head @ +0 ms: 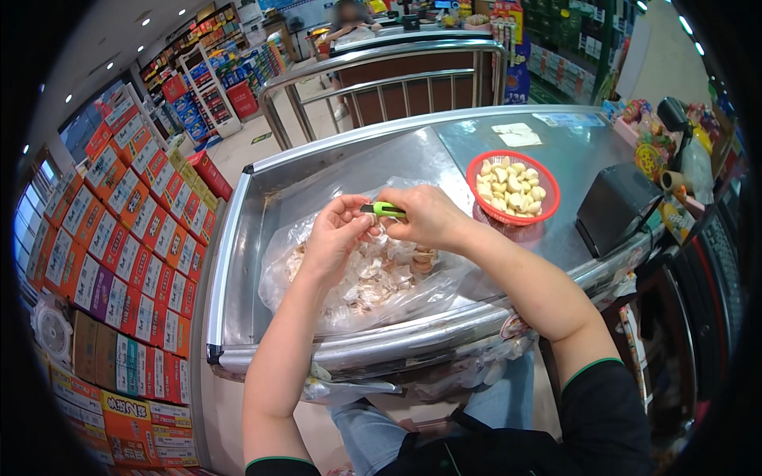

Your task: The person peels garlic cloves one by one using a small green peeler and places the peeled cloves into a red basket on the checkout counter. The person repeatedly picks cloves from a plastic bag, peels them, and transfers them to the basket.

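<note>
Between the fingertips of my left hand (337, 231) is a garlic clove (372, 219), mostly covered by the fingers. My right hand (425, 215) grips a green utility knife (386, 209), its dark blade end pointing left over the clove. Both hands are close together above a clear plastic bag (286, 262) that lies spread open. Papery garlic skins (375, 279) and some unpeeled garlic (424, 259) lie on it. Right of my hands, a red plastic basket (550, 205) holds many peeled garlic cloves (509, 185).
The metal-topped checkout counter (238, 285) has a raised rim. At its right stand a dark box-shaped device (619, 205) and a candy display (649, 137). A steel railing (381, 59) runs behind. Stacked cartons (125, 238) rise on the left. A person (354, 27) sits at a far counter.
</note>
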Motion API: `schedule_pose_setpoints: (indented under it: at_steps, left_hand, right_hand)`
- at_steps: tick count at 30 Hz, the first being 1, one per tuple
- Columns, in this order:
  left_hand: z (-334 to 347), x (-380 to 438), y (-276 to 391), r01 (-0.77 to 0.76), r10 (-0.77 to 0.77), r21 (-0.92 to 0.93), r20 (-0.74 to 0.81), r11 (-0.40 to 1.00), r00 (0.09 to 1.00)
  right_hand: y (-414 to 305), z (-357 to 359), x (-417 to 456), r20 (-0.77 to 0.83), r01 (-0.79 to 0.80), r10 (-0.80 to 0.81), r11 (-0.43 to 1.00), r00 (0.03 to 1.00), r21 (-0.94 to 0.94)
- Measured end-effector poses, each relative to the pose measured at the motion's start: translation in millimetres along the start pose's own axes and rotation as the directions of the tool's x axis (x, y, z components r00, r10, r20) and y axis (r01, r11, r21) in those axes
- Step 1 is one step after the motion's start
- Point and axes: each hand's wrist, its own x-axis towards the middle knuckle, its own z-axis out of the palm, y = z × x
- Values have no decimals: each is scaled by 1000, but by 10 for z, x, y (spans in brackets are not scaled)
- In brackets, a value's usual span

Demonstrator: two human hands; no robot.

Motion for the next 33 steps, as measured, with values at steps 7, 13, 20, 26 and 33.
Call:
schedule_pose_setpoints:
  at_steps: [7,13,20,26,33]
  left_hand:
    - [-34,11,-20,13,-16,-60,-62,998,998]
    - [-57,-9,-4,-2,-1,-75,-50,997,999]
    - [54,45,-89,-92,101,142,-57,986,993]
    - [68,-60,-16,-135,176,442,-53,887,983]
    - [130,10,-86,-169,200,447,-24,879,979]
  right_hand:
    - [1,-63,8,-61,-11,13,1000,998,27]
    - [-22,-105,21,-85,-37,40,999,996,34]
    - [202,-66,-12,-107,-65,84,983,991,172]
    - [-7,-48,20,-70,-11,10,1000,998,-11]
    - [-13,-140,-37,-11,-96,96,995,995,-9]
